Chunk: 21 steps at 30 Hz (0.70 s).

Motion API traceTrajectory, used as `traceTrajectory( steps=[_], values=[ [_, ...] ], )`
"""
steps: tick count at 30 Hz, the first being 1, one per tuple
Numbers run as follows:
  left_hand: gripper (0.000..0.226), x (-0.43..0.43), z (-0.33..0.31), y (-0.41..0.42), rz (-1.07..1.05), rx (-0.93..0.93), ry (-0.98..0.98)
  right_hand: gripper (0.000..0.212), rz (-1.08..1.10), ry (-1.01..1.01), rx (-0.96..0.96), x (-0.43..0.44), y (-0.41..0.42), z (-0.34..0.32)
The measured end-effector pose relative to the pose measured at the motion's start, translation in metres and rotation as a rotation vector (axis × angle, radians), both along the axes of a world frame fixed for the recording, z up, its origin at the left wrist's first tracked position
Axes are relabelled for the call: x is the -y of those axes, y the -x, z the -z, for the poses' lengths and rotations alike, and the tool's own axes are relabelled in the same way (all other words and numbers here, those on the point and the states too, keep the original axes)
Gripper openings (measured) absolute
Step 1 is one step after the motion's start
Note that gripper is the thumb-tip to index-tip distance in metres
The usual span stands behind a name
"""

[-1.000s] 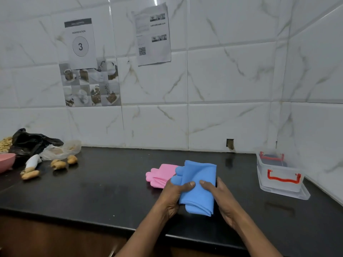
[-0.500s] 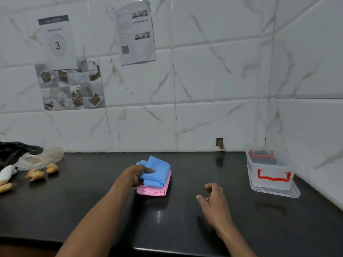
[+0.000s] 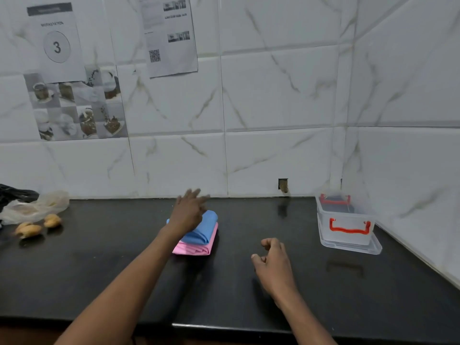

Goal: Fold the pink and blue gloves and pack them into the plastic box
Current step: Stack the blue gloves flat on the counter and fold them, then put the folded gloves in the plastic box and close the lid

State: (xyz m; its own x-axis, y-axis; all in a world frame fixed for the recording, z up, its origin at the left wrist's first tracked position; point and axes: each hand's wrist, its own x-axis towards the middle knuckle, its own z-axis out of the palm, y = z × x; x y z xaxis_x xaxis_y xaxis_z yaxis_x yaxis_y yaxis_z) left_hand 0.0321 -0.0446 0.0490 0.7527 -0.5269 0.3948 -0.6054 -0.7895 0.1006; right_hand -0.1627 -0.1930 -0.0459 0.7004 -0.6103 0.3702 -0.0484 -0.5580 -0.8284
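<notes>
The left hand (image 3: 189,212) is spread flat, fingers (image 3: 196,195) straight and blurred, over the far left part of the folded blue glove (image 3: 205,226). It grips nothing, and we cannot tell whether the palm presses the glove or hangs just above it. The blue glove lies folded on top of the folded pink glove (image 3: 194,248), the two making one neat stack in the middle of the black countertop (image 3: 124,270). The right hand (image 3: 272,263) hovers near and to the right of the stack with its fingers loosely curled, holding nothing.

Well apart to the far right, by the corner of the tiled wall, stands the clear plastic box (image 3: 348,239) with red handles (image 3: 349,228). It is open at the top and sits on what looks like its own lid (image 3: 375,248). A dark shape shows through its far side, and we cannot tell what it is.

We judge the folding done, both gloves being squared and stacked. Packing is what remains: neither glove is in the box, and the stack must be carried right across the counter and set inside.

At the far left lie a clear plastic bag (image 3: 37,207), a black bag (image 3: 15,194) and some pale knobbly roots (image 3: 29,230), perhaps ginger. On the wall hang a sheet numbered 3 (image 3: 56,43) and a sheet with a QR code (image 3: 169,36).
</notes>
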Motion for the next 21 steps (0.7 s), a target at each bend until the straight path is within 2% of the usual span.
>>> traceTrajectory(
  steps=[2,4,8,11,13,15,17,19,21],
  values=[
    [0.049,0.004,0.008,-0.002,0.079,-0.103,-0.150,0.029,0.002,0.006,0.000,0.000,0.000,-0.001],
    [0.055,0.000,0.021,-0.007,0.034,-0.225,-0.271,0.026,0.008,0.007,-0.007,0.000,0.001,-0.001],
    [0.059,-0.012,0.044,-0.020,0.019,-0.377,-0.171,0.022,0.020,0.020,-0.022,-0.001,0.004,0.000],
    [0.061,-0.012,0.038,-0.019,-0.003,-0.369,-0.227,0.021,0.019,0.008,-0.018,-0.001,0.003,0.001],
    [0.061,-0.008,0.032,-0.008,-0.048,-0.237,-0.250,0.020,0.025,-0.039,-0.005,0.000,0.003,0.000],
    [0.057,0.001,0.031,0.016,-0.019,-0.002,-0.114,0.017,0.024,-0.163,0.024,0.001,0.005,-0.004],
    [0.045,0.013,0.038,0.047,0.135,0.156,0.206,0.013,0.051,-0.219,0.067,0.005,0.007,-0.008],
    [0.026,0.023,0.055,0.077,0.276,0.136,0.444,0.012,0.123,-0.131,0.093,0.017,0.014,-0.018],
    [0.026,0.027,0.071,0.097,0.296,0.038,0.394,0.015,0.206,-0.069,0.118,0.035,0.025,-0.033]
  ],
)
